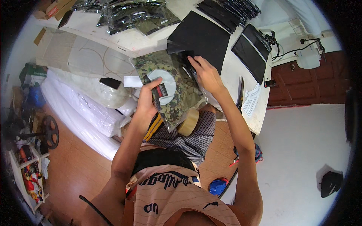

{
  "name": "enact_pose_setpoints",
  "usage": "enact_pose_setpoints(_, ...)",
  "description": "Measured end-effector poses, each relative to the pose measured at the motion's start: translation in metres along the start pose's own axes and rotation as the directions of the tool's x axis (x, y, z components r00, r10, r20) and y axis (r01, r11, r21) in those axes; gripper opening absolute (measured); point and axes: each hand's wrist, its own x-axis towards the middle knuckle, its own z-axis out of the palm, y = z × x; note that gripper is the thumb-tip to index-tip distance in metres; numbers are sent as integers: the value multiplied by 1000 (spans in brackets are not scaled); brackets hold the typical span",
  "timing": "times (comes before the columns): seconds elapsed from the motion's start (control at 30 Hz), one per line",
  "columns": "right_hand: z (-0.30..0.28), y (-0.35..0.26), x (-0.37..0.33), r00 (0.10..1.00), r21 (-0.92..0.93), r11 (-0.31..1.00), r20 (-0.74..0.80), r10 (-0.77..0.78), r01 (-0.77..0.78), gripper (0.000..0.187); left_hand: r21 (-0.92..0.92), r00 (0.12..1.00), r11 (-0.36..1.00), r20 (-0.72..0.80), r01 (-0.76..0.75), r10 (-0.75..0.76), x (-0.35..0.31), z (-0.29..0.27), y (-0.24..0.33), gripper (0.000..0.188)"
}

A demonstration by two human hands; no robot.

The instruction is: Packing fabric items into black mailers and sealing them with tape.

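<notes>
My left hand (148, 98) grips a folded camouflage garment (181, 92) in a clear plastic bag, tilted above my lap. Its thumb lies on a pale round collar area with a dark label. A white card or tag (132, 81) sticks out beside that hand. At the package's upper right edge, my right hand (205, 75) has its fingers closed on a small black piece (186, 56); whether this is part of the package, I cannot tell. Below the package, a roll of tan tape (188, 122) rests by my lap. A black flat board (203, 35) lies just beyond on the table.
More bagged camouflage garments (137, 15) and dark packages (222, 15) are piled at the back. Right of me lie a black folded package (250, 51), scissors (240, 92) and a printed sheet (250, 101). A phone (110, 82) rests on plastic wrapping (83, 100) at left.
</notes>
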Motion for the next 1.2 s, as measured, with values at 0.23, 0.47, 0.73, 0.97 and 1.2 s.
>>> enact_pose_setpoints(0.23,-11,12,-17,984,165,970,36,176,-180,52,-76,997,995,2,-71,71,4,-6,-10,29)
enact_pose_setpoints(0.47,-11,23,-44,970,137,962,-16,241,-237,36,-123,991,984,31,-128,133,18,-11,-26,31)
enact_pose_setpoints(0.73,-13,16,-56,952,120,949,-60,302,-293,31,-157,985,978,85,-133,148,31,-16,-39,31)
enact_pose_setpoints(0.97,-19,-7,-47,950,173,950,-133,283,-258,36,-265,983,958,108,-114,147,40,-6,-50,33)
enact_pose_setpoints(1.2,-21,-17,-57,968,139,972,-140,207,-188,46,-321,985,942,107,-97,138,49,-14,-54,30)
